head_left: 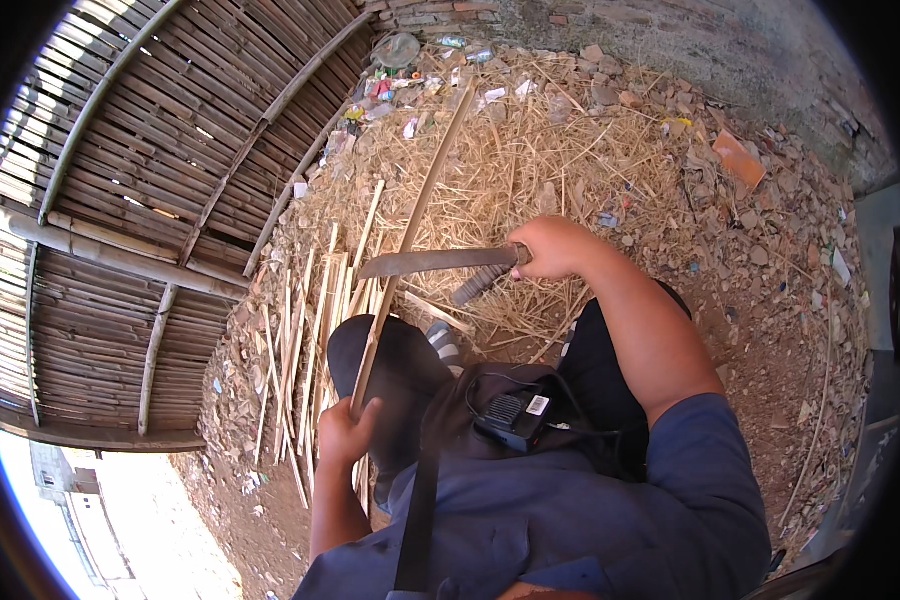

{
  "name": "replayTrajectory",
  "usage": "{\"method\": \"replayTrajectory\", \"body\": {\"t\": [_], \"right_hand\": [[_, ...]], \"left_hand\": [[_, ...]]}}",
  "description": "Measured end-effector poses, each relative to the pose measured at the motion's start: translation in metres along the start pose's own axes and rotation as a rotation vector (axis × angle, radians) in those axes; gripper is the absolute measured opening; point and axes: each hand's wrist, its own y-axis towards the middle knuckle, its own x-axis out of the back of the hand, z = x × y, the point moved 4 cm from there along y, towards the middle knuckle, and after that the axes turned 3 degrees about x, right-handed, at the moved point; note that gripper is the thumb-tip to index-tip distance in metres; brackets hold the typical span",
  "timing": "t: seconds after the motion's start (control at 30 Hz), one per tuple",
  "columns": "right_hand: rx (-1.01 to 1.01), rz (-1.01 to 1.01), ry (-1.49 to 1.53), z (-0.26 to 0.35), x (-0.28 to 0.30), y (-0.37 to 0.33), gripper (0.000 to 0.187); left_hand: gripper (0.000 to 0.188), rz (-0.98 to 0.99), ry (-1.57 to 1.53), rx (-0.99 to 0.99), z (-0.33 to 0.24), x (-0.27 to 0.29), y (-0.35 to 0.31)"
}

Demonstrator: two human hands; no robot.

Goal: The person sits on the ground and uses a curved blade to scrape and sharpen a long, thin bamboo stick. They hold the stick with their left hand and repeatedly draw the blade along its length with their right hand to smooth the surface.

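Observation:
My right hand (548, 247) grips the handle of a machete (440, 262), its dark, wide blade pointing left. The blade's far part lies across a long, pale bamboo strip (425, 200); I cannot tell whether it touches or is just above. My left hand (346, 432) is closed round the strip's near end, beside my left knee, and the strip slants up and away to the far middle. Just below the machete's handle shows a dark, ribbed, rod-like thing (482, 285), partly hidden. Several split bamboo strips (298, 350) lie on the ground left of my left leg.
Pale shavings (530, 150) cover the ground ahead. Rubble, plastic litter and an orange tile piece (738, 160) lie farther out. A bamboo-slat wall (150, 130) stands at left, a brick wall (670, 40) at the back. A black device (515, 415) with cables rests at my lap.

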Motion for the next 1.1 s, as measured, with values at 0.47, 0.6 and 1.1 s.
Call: {"method": "replayTrajectory", "body": {"t": [0.47,0.6,1.1], "right_hand": [[-0.146,-0.193,0.098,-0.032,0.016,-0.005,0.036],[0.003,-0.04,0.027,-0.011,-0.004,0.003,0.031],[-0.27,-0.317,0.173,-0.059,0.034,-0.018,0.041]], "left_hand": [[0.047,-0.003,-0.005,-0.001,0.001,-0.001,0.001],[0.046,0.009,-0.02,0.001,0.0,-0.001,0.001],[0.044,-0.025,-0.066,-0.052,-0.008,0.002,-0.002]]}}
